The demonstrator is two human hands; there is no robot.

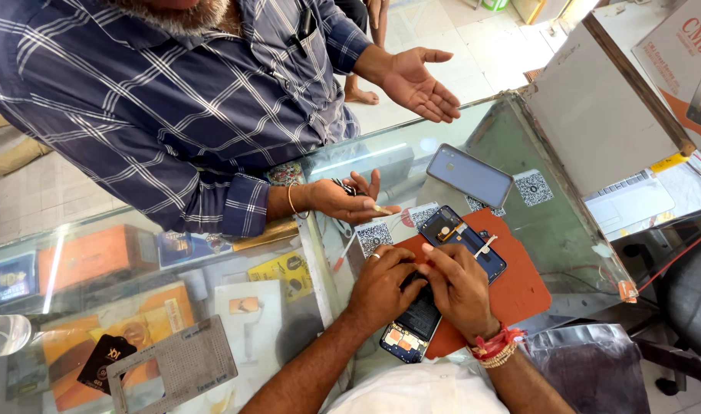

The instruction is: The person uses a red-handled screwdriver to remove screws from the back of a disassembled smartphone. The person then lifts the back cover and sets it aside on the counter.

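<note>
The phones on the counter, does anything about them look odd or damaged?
Yes. The phone under both hands, left hand and right hand, lies open with its insides showing, and its back cover lies apart on the red mat.

A glass counter (565, 230) fills the middle, with coloured boxes (97, 257) under it at 8 o'clock. Pale floor tiles (473, 46) shine at 12 o'clock. A dark chair (692, 299) sits at 4 o'clock.

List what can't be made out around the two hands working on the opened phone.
Head view only:
- Opened phone: its upper half is covered by the left hand and right hand.
- Whatever the fingertips pinch: hidden between both hands.
- Small dark item in the other person's hand: too small, wrapped by fingers.
- Second phone body on the red mat: near end behind the right hand.
</note>
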